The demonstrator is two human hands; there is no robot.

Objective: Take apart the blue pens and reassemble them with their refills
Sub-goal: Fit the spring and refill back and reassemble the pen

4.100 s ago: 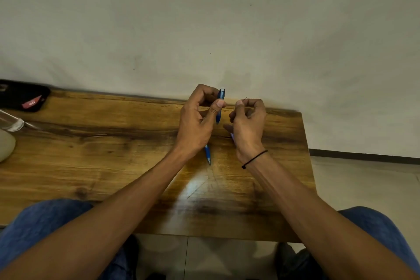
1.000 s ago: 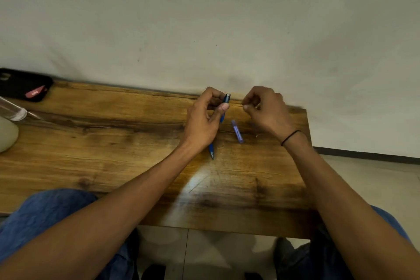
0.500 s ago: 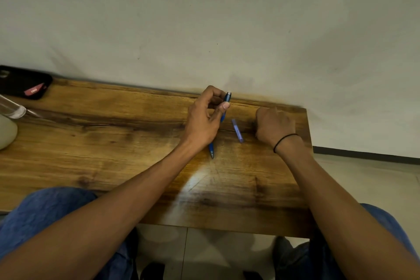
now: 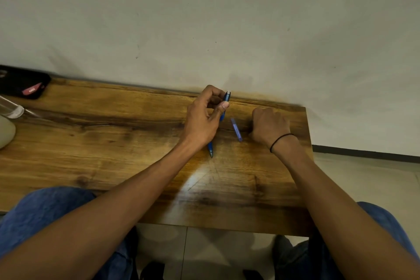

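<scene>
My left hand holds a blue pen barrel upright between thumb and fingers, above the wooden table. Under that hand lies another blue pen, with only its tip end showing near my wrist. A pale blue pen piece lies flat on the table between my hands. To the right of that piece, my right hand rests on the table, fingers curled under; what is inside them is hidden.
A black pouch with a red tag lies at the table's far left corner. A clear bottle and a pale rounded object sit at the left edge. The wall runs right behind the table.
My right hand has dropped from beside the held pen barrel down to the table on the right and curled shut. My left hand has stayed in place with the barrel.
</scene>
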